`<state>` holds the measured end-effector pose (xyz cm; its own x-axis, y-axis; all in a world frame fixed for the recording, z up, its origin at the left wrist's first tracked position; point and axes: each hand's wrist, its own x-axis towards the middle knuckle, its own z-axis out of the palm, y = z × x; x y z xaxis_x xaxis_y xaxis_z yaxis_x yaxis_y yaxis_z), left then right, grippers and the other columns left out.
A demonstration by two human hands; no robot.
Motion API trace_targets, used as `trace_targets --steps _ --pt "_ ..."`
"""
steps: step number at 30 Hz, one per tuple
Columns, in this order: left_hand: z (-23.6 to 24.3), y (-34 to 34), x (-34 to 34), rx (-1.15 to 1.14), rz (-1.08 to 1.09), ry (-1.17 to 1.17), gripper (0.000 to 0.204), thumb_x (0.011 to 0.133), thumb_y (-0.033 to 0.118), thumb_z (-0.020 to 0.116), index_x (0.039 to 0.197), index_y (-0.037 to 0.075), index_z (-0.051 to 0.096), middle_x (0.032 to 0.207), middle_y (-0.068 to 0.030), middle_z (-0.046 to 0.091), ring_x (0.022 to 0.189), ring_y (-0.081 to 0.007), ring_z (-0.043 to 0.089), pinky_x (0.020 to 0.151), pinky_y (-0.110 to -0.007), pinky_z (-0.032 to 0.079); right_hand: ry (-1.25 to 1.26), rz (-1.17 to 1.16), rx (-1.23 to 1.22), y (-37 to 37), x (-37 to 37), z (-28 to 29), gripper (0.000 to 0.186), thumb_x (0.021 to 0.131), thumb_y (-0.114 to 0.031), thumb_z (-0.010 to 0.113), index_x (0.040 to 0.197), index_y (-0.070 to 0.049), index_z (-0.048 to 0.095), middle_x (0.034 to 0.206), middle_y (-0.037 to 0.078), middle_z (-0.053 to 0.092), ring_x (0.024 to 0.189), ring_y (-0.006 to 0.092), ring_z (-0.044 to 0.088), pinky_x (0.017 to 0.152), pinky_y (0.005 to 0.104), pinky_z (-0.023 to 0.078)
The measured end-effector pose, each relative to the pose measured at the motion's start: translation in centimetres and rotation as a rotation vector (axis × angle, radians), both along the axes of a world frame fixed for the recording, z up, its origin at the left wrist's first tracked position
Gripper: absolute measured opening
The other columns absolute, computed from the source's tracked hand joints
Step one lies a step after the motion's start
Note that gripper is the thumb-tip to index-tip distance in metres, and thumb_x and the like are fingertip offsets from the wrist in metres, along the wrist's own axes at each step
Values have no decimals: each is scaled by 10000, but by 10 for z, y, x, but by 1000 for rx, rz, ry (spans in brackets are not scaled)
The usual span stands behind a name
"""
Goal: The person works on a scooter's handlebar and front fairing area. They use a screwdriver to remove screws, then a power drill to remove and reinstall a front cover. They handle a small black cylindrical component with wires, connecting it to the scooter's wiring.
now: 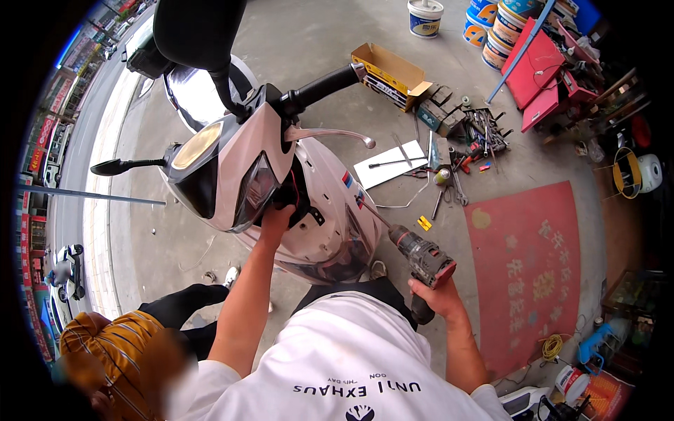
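Note:
A white scooter (321,167) stands in front of me, its front cowl open around a dark cavity with wires. My left hand (279,216) reaches into that gap beside the headlight (258,188); its fingers are hidden inside. In my right hand (437,295) is a cordless drill (421,254), gripped by its handle. A long thin bit (373,212) runs from the drill toward the scooter's side panel, near its coloured stripes. Whether the tip touches the panel I cannot tell. Above the cavity are the handlebar grip (326,88) and silver brake lever (330,134).
Right of the scooter lie a white board (382,172), scattered hand tools (484,133), a green toolbox (441,116) and an open yellow carton (393,74). A red mat (526,274) covers floor at right. A person in an orange striped shirt (116,351) is close at my left.

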<state>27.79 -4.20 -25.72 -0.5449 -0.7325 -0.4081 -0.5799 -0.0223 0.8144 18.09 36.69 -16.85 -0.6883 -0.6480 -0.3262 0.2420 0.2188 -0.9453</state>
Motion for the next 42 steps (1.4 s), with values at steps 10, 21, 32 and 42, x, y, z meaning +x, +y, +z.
trace_targets --steps 10,21,32,42 --pt "0 -10 -19 14 -181 -119 632 764 345 774 1250 -3 568 1147 -135 630 1012 -236 611 904 -355 466 -109 -99 39 4 14 -1 278 807 -67 684 1052 -29 558 804 30 593 678 128 610 624 296 508" --pt "22 -19 5 104 -153 348 419 819 259 759 1139 10 652 1083 -37 653 979 -155 581 921 -294 451 -105 -125 81 2 34 9 286 813 -104 705 1038 -17 552 810 41 599 693 140 601 640 304 499" --pt "-27 -37 20 -2 -70 361 397 804 204 774 1116 13 620 1104 -52 622 999 -184 551 916 -309 423 -98 -83 120 -2 53 12 338 809 -43 668 1121 -13 541 824 39 588 676 128 607 629 306 516" --pt "-14 -27 16 -132 -118 241 407 802 187 779 1133 11 620 1072 -62 621 999 -189 548 929 -337 426 -154 -104 120 -1 60 7 328 805 -86 699 1087 -7 551 834 41 605 694 130 613 640 298 518"
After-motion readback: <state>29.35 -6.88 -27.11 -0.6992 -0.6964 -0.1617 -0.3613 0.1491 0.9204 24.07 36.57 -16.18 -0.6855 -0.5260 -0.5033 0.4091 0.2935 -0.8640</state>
